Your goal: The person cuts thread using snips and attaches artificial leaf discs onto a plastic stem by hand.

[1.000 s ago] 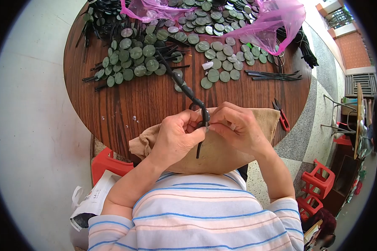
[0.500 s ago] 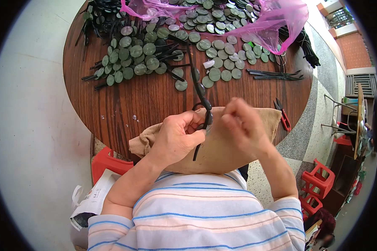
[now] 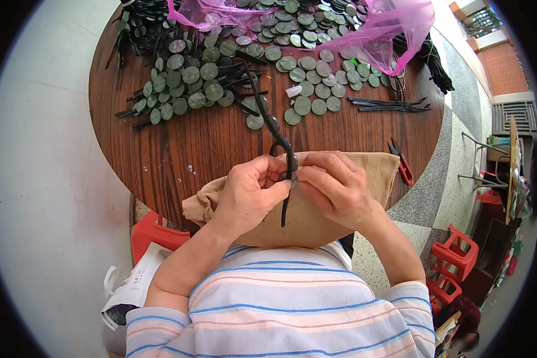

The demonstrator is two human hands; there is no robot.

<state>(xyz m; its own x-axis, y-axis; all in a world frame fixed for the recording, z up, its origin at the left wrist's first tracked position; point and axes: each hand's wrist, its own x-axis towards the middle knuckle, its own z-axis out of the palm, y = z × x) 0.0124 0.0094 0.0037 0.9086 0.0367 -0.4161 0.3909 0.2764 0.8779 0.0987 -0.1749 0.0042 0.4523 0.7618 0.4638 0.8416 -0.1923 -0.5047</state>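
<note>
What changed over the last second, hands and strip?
Right hand: at the strip, then pulled off to the right, now back left with fingertips at the strip; whether they grip it is unclear. The far end of the black strip swung right, then partway back left. Unchanged: left hand pinching the strip, scissors, brown cloth.

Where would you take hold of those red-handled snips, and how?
Grip the red handles, probably with the right hand, coming from the wearer's side. The handles point back toward the body, near the edge of the round table, while the dark blades point away.
</note>
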